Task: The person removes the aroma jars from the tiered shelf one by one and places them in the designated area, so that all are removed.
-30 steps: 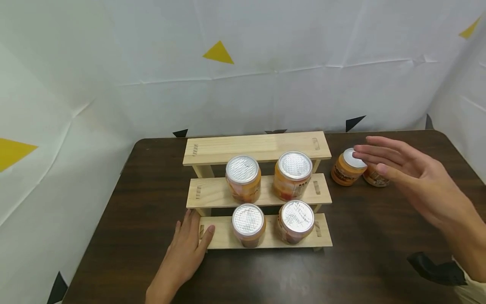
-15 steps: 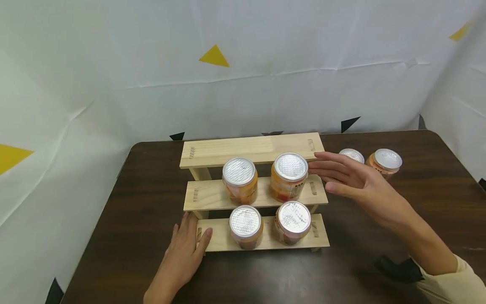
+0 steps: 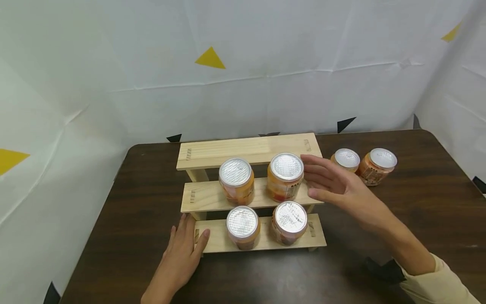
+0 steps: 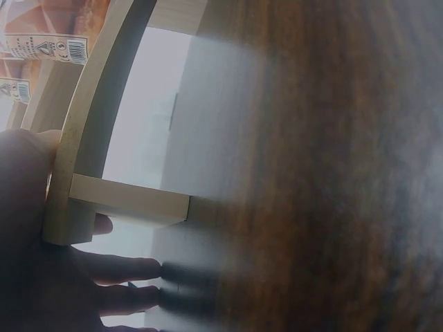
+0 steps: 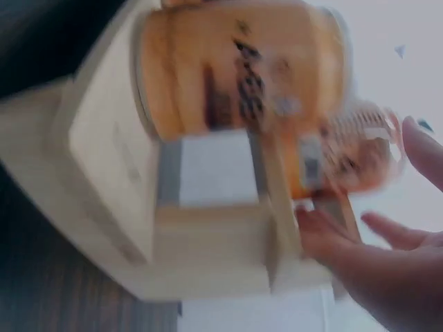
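A three-tier wooden rack (image 3: 243, 150) stands on the dark table. Two orange jars with silver lids are on its middle tier, a left one (image 3: 236, 180) and a right one (image 3: 284, 177). The bottom tier bears two more, a left jar (image 3: 243, 228) and a right jar (image 3: 290, 223). My left hand (image 3: 178, 253) rests at the bottom tier's left end, thumb over the board, fingers stretched along its outer side. Beside the middle tier's right jar is my right hand (image 3: 341, 188), fingers extended and holding nothing; contact with the jar is unclear.
Two more jars stand on the table right of the rack, one (image 3: 346, 159) partly behind my right hand and the other (image 3: 377, 166) farther right. A white sheet (image 3: 265, 63) with yellow and black triangles hangs behind the table (image 3: 436, 202).
My right hand has moved left, from in front of the jars on the table to the right jar on the middle tier. The left hand stays at the rack. The head view shifts slightly.
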A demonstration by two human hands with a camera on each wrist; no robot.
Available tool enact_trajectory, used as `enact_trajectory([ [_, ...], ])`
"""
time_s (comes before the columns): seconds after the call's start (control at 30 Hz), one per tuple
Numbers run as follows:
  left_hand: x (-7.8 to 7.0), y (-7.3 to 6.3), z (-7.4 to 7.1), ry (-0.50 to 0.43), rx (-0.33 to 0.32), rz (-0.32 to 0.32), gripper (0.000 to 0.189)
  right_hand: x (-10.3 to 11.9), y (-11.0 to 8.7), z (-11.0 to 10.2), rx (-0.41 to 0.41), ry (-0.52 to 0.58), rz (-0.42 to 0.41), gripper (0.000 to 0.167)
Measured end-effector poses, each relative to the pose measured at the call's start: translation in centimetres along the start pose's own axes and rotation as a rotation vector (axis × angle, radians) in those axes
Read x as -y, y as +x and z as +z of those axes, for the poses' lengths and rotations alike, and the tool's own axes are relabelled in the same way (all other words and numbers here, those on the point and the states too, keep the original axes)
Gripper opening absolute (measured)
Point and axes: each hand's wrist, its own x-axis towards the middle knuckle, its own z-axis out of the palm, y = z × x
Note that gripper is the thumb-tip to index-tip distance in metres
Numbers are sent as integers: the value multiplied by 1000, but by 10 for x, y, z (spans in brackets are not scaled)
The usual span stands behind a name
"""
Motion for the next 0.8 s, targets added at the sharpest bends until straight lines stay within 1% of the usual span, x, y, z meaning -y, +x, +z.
enact_trajectory([
  [0.13, 1, -1, -2, -13, 2, 0, 73, -3, 14, 20, 7, -54, -28, 84],
  [0.2, 1, 0, -1, -13, 2, 5, 72, -3, 18, 25, 1, -72, -43, 86],
  [0.33, 2, -2, -2, -10, 5, -3, 72, -4, 26, 32, -21, -70, -38, 87],
  [0.43, 3, -3, -4, -6, -6, -12, 72, -3, 35, 41, -55, -118, -35, 91],
  [0.53, 3, -2, -3, -7, -11, 2, 71, -3, 42, 50, -112, -175, -35, 90],
  [0.67, 2, 0, 0, -9, 1, 17, 72, -4, 41, 54, -168, -209, -25, 85],
  [0.8, 1, -1, 1, -3, -6, 7, 71, -4, 37, 52, -181, -223, -22, 83],
])
